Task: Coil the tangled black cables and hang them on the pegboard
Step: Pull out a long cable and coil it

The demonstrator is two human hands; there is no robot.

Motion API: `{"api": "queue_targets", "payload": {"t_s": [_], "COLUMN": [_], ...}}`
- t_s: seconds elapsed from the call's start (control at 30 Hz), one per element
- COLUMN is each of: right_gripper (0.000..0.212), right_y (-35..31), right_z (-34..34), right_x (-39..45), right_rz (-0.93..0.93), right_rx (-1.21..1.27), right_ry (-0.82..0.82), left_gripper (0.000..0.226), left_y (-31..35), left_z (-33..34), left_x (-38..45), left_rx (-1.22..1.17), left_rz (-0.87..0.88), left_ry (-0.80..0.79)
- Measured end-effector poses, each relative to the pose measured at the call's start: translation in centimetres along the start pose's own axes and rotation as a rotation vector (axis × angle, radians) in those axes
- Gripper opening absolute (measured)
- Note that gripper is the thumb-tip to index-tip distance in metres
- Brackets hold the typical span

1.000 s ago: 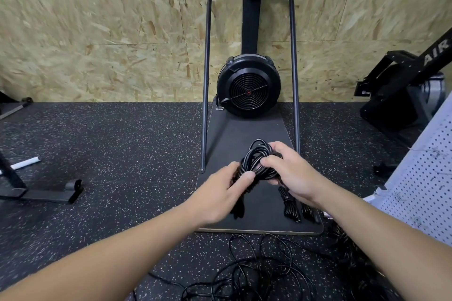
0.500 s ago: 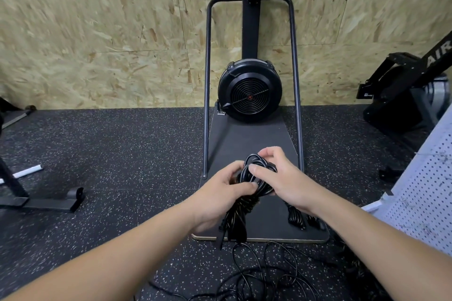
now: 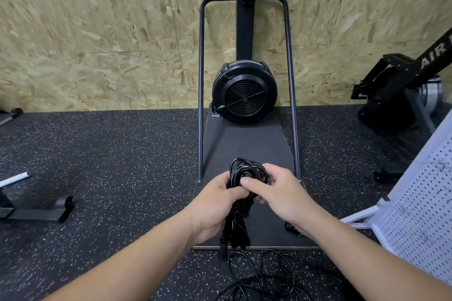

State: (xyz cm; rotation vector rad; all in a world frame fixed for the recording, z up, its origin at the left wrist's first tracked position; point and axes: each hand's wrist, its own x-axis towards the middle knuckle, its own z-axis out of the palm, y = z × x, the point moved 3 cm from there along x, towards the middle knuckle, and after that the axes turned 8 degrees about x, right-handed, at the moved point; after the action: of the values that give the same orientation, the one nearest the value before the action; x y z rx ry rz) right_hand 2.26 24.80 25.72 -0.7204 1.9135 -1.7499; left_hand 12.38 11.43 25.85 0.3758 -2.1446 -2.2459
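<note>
A coiled black cable (image 3: 247, 169) sits between my two hands in the middle of the view, its loops sticking up above my fingers and a wrapped bundle hanging below. My left hand (image 3: 215, 208) grips the bundle from the left. My right hand (image 3: 276, 193) holds the coil from the right, thumb pressed on the loops. Loose tangled black cables (image 3: 259, 276) lie on the floor below my hands. The white pegboard (image 3: 425, 205) leans at the right edge.
A black fan exercise machine (image 3: 244, 95) with a tall tube frame and a flat base board (image 3: 247, 144) stands ahead against the chipboard wall. Another black machine (image 3: 403, 90) is at the right. A black metal foot (image 3: 36, 212) lies on the speckled floor at left.
Both hands have shifted slightly with the coil; my right thumb now presses the front of the loops and the wrapped bundle hangs lower beneath my left hand.
</note>
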Motion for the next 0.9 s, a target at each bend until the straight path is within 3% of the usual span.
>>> {"api": "queue_targets", "payload": {"t_s": [0.13, 0.3, 0.43, 0.57, 0.67, 0.73, 0.8, 0.9], "right_gripper": [0.011, 0.033, 0.016, 0.012, 0.01, 0.025, 0.041, 0.043], "right_y": [0.9, 1.5, 2.6, 3.2, 2.9, 2.4, 2.3, 2.8], "right_z": [0.4, 0.6, 1.0, 1.0, 0.7, 0.1, -0.4, 0.4], "right_x": [1.1, 2.7, 3.5, 4.0, 3.8, 3.8, 3.9, 4.1], "right_rz": [0.069, 0.143, 0.248, 0.286, 0.265, 0.246, 0.247, 0.256], "right_rx": [0.047, -0.051, 0.083, 0.2, 0.436, 0.67, 0.881, 1.031], "right_ry": [0.03, 0.026, -0.008, -0.055, -0.221, -0.283, -0.276, -0.175], "left_gripper": [0.027, 0.015, 0.017, 0.015, 0.015, 0.019, 0.022, 0.025], "left_y": [-0.1, -0.9, -1.8, -2.3, -2.5, -2.3, -1.9, -1.5], "left_z": [0.3, 0.2, -0.5, -1.3, -2.2, -3.1, -4.0, -4.7], "left_x": [1.0, 2.1, 2.7, 3.0, 3.4, 3.7, 4.1, 4.5], "left_rx": [0.034, 0.001, -0.102, 0.02, 0.144, 0.091, 0.058, 0.026], "left_rz": [-0.005, -0.023, -0.034, -0.01, 0.023, 0.011, 0.004, -0.004], "left_ry": [0.021, 0.147, 0.143, 0.164, 0.281, 0.376, 0.437, 0.463]}}
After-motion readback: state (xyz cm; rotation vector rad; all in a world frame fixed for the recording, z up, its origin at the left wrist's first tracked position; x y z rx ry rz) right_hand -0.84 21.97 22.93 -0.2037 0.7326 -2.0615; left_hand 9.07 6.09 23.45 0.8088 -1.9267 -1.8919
